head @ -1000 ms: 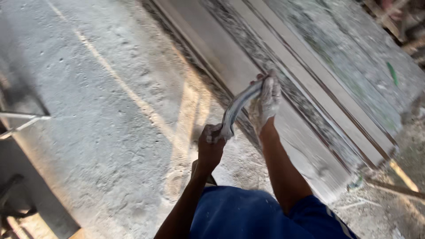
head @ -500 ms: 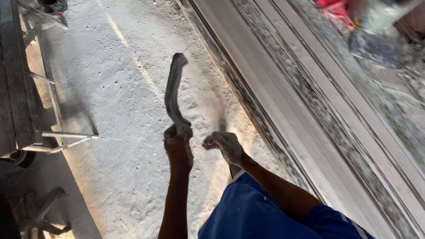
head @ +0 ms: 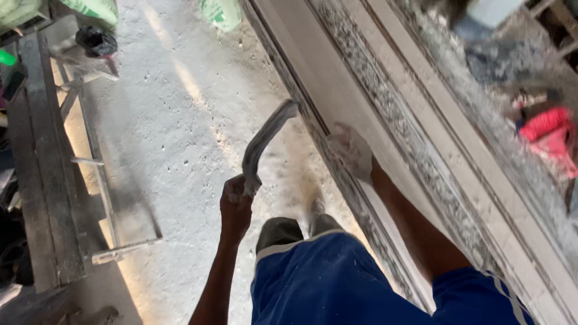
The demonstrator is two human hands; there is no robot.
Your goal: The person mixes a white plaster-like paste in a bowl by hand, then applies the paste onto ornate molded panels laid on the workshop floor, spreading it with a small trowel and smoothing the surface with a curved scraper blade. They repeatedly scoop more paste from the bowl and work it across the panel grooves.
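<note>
You have two pale green sacks (head: 93,9) (head: 221,12) at the top edge, one on each side of the black bag (head: 96,41), both cut off by the frame.

The curved grey metal strip (head: 265,144) is dull; the long pale plaster moulding (head: 385,144) carries speckled grey bands; the shorts (head: 325,283) are blue.

Dusty concrete floor (head: 168,156) (long moulded slab (head: 385,120) atop)

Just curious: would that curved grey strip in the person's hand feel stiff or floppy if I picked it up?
Probably bendy: the curved grey strip bows while the left hand holds only its lower end. It likely feels light, since it stands up from one grip. Its dusty surface may be slightly slippery.
</note>
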